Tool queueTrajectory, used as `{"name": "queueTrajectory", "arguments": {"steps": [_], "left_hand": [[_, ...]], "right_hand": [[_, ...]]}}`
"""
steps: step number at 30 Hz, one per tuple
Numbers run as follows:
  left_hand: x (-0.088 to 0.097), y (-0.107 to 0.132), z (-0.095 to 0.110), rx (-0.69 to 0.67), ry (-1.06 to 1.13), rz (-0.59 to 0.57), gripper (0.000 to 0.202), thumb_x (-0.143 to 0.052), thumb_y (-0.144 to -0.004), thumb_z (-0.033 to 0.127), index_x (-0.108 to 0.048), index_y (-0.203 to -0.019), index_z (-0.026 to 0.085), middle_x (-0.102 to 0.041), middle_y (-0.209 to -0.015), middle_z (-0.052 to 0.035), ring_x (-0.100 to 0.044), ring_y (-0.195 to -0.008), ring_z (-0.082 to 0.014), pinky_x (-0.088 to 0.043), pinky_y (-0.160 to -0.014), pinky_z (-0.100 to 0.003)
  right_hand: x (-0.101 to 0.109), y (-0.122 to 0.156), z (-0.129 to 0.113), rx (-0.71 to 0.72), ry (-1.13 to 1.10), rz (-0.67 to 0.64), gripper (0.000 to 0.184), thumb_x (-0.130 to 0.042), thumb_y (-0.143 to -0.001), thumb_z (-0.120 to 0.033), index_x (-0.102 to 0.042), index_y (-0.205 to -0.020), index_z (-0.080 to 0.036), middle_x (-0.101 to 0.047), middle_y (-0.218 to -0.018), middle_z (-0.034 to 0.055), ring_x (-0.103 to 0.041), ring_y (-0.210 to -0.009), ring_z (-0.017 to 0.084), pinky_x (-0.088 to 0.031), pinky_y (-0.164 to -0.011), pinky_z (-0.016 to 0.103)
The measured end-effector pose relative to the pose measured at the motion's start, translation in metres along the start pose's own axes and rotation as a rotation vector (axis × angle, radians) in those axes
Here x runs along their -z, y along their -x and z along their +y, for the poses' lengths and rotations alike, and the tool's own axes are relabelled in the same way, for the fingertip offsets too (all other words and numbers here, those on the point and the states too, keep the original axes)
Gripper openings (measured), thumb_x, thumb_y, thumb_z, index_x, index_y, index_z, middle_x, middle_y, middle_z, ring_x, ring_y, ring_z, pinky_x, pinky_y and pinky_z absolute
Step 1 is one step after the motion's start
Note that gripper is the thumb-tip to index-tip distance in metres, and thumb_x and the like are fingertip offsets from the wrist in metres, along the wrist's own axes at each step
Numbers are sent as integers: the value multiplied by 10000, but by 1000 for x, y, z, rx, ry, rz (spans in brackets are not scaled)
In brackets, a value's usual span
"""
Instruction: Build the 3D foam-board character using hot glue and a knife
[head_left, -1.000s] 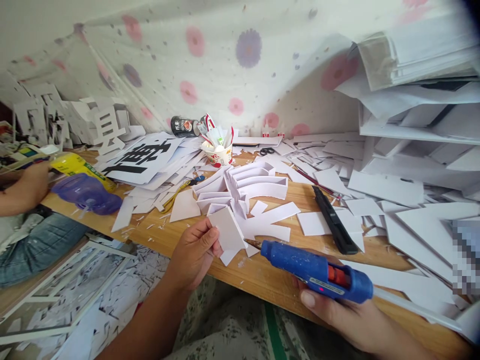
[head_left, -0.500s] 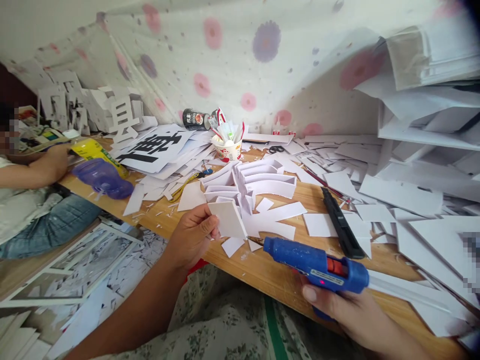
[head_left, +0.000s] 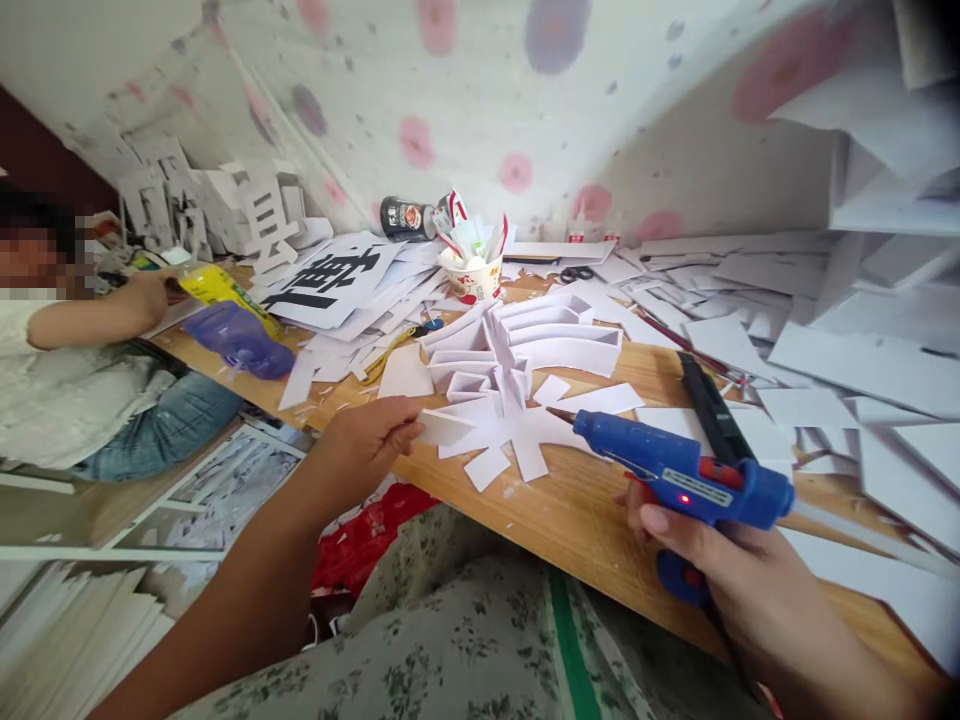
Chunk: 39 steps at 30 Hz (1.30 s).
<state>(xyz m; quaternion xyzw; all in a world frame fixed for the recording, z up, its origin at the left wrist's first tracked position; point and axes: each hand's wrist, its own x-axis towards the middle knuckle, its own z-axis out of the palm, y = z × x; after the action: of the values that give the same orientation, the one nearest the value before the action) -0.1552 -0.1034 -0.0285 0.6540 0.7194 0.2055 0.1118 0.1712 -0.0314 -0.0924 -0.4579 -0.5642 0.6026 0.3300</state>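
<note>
My left hand (head_left: 379, 432) pinches a small white foam board piece (head_left: 444, 428) by its left end, tilted so that it looks thin. In my right hand (head_left: 697, 545) is a blue hot glue gun (head_left: 675, 460) with a red light lit. Its nozzle points left, apart from the piece, and a clear glue stick sticks out of the back. Just beyond both hands lies a white foam board character (head_left: 517, 360), with upright walls along its far strokes. The near strokes lie flat, without walls.
A black utility knife (head_left: 709, 405) lies right of the character among white offcuts (head_left: 814, 405). Behind stands a paper cup (head_left: 474, 277) of tubes beside a tipped black can (head_left: 406, 218). At left are a purple bottle (head_left: 240, 340), printed sheets (head_left: 330, 280) and another person (head_left: 82, 370).
The foam board piece has turned from showing its broad face to nearly edge-on. The glue gun's nozzle has moved away from it, up and to the right. The camera view has shifted.
</note>
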Motion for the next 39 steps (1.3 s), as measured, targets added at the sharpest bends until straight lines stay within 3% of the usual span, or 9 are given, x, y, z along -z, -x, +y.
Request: {"name": "queueTrajectory", "arguments": {"steps": [4,9,16,23,39], "left_hand": [[-3,-3,8,-172,-161,-6,254,-442,-943,353,-639,-928,193,-646,-827,6,-576,-753,-132,-385,-683,-237],[-9,-9,8,-257,-257,-20,234,-451,-957,318,-655,-954,204,-674,-937,8,-614,-831,-135,-416,-723,-235],[-16,-8,5,-278,-312,-24,230,-450,-960,313,-655,-937,211,-690,-988,12,-637,-876,-154,-440,-736,-254],[-18,-12,5,-281,-329,-74,210,-467,-952,278,-662,-922,204,-694,-953,14,-634,-872,-164,-439,-733,-268],[-21,-15,6,-312,-335,-69,200,-471,-944,243,-655,-885,192,-673,-886,6,-606,-800,-144,-409,-687,-246]], "right_hand": [[-1,2,2,-50,-10,25,354,-744,-666,-563,-697,-767,-227,-669,-726,42,-604,-688,212,-479,-496,256],[-2,3,0,-60,10,113,384,-759,-640,-571,-723,-821,-235,-704,-779,44,-634,-744,228,-519,-558,271],[-1,5,0,-62,17,98,368,-760,-633,-575,-735,-783,-240,-705,-747,41,-645,-706,225,-497,-493,252],[1,5,1,-50,51,103,351,-760,-641,-562,-760,-811,-254,-701,-711,34,-643,-702,216,-537,-581,272],[2,5,1,-46,88,54,349,-739,-672,-561,-747,-810,-241,-685,-679,28,-636,-674,209,-534,-560,266]]}}
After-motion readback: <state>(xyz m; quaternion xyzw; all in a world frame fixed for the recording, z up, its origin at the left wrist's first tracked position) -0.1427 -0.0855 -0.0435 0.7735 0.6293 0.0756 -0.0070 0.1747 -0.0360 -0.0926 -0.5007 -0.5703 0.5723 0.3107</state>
